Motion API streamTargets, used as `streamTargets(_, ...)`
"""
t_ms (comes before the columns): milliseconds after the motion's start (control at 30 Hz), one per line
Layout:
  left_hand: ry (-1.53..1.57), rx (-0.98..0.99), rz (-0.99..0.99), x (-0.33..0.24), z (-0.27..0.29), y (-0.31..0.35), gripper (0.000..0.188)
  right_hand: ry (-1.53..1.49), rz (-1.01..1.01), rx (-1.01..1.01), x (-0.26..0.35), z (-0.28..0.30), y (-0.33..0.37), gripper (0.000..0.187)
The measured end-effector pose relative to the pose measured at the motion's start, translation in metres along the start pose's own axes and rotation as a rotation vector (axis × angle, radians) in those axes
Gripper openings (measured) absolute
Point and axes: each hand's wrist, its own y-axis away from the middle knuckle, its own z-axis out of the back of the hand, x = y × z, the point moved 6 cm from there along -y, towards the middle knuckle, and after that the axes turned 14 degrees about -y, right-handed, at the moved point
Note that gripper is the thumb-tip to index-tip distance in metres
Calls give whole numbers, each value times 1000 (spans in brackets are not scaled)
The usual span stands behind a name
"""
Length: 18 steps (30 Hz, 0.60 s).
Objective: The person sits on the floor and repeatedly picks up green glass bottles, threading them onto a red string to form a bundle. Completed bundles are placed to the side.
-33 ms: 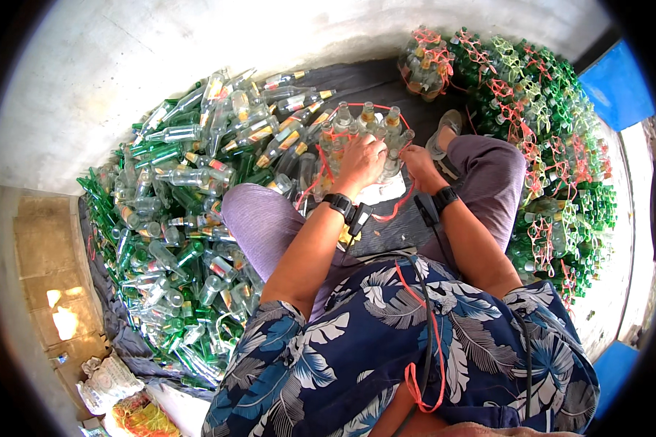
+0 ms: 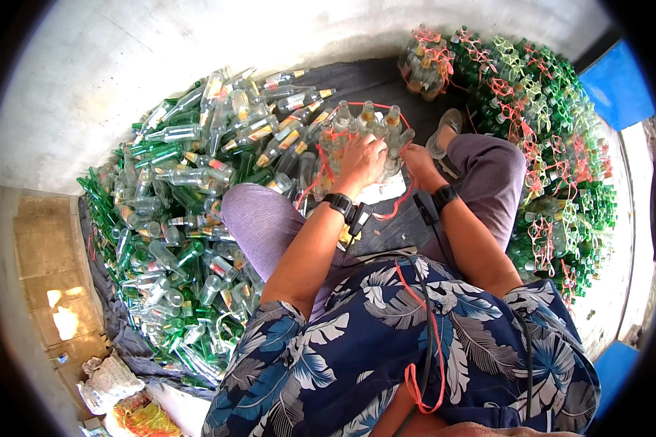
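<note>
A cluster of clear glass bottles stands upright between my legs, necks up. A red plastic string arcs round its far side, and more of it loops down on the near side. My left hand lies over the near bottles with fingers curled; what they grip is hidden. On the cluster's right, my right hand is closed in a pinch, where the red string comes down beside a bottle neck. A white flat piece shows under the near bottles.
A big heap of loose green and clear bottles fills the left side. Bundles of bottles tied with red and yellow-green string stand at the right; one tied clear-bottle bundle is at the back. A sack lies lower left, near tangled string.
</note>
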Motion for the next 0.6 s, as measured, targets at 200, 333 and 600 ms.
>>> streamTargets(200, -3, 33, -2, -4, -3, -5, 10, -105, -182, -39, -47, 25, -58, 11)
streamTargets(333, -47, -1, -19, -8, 6, -5, 11, -75, -218, -9, -56, 28, -76, 34)
streamTargets(600, 87, -23, 81, 6, 46, 3, 28, 240, 54, -98, -33, 39, -66, 33)
